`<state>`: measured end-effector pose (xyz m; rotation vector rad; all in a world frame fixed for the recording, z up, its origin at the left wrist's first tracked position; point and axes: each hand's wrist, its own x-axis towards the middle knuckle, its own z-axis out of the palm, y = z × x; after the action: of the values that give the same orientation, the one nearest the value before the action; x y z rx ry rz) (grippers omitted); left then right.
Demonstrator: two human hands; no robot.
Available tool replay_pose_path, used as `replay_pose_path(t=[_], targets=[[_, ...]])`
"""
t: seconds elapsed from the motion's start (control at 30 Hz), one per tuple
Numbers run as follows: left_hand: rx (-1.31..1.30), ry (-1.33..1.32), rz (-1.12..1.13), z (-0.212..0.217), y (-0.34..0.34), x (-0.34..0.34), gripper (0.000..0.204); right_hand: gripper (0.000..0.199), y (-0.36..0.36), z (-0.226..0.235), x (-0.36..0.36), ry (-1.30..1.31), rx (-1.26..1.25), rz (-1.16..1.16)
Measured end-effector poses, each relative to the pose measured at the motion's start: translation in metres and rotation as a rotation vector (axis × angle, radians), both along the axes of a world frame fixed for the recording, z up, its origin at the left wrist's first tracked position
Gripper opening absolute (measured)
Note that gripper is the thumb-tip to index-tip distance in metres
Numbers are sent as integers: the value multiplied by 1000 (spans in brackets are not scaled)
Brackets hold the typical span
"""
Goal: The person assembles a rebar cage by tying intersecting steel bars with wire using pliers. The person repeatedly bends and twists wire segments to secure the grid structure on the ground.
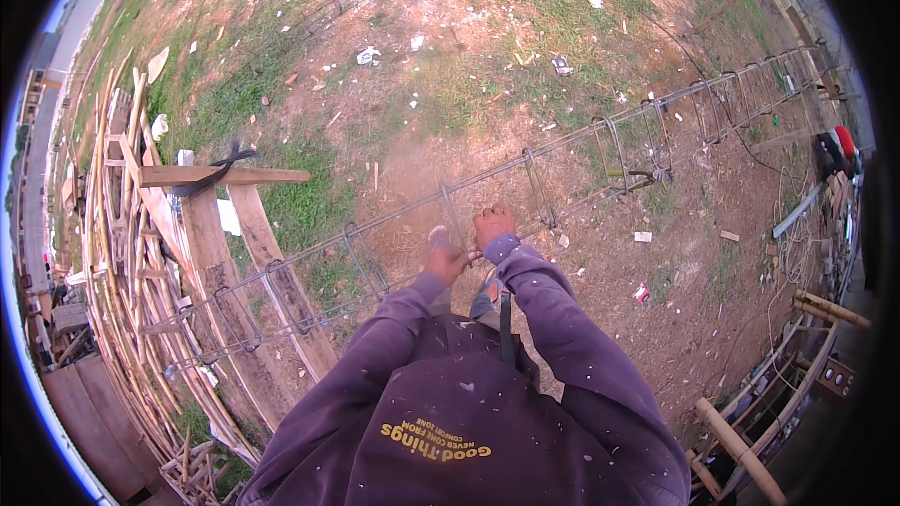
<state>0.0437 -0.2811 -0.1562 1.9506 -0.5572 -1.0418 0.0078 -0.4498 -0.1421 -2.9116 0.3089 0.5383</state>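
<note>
A long rebar cage (581,138) of thin parallel bars and bent stirrups runs slantwise across the view, from lower left to upper right. My left hand (446,263) is at its near bar, fingers closed and turned right; what they pinch is too small to make out. Just right of it and slightly farther off, my right hand (494,223) is closed over the near side of the cage beside a stirrup (451,211). A pair of pliers (633,174) with yellowish handles rests on the cage to the right. Part of a sandalled foot (487,294) shows below my hands.
A wooden trestle (211,253) with a black strip tied on its crosspiece (267,175) supports the cage's left part. Bamboo poles (117,319) are piled farther left. Bamboo framing (741,450) stands lower right. Litter and patchy grass cover the ground (403,112).
</note>
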Motion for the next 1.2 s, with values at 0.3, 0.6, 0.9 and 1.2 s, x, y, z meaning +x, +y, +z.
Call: replay_pose_path(t=[0.3, 0.6, 0.9, 1.2], targets=[[-25, 213, 51, -51, 9, -2, 44, 37, 42, -21, -121, -566, 219, -61], [-12, 199, 47, -25, 6, -12, 43, 36, 53, -2, -129, -317, 517, -207], [45, 185, 36, -21, 12, -15, 31, 39, 90, -23, -156, -297, 570, -396], [-65, 75, 89, -29, 11, -25, 33, 20, 95, 30, -103, -33, 471, -336]])
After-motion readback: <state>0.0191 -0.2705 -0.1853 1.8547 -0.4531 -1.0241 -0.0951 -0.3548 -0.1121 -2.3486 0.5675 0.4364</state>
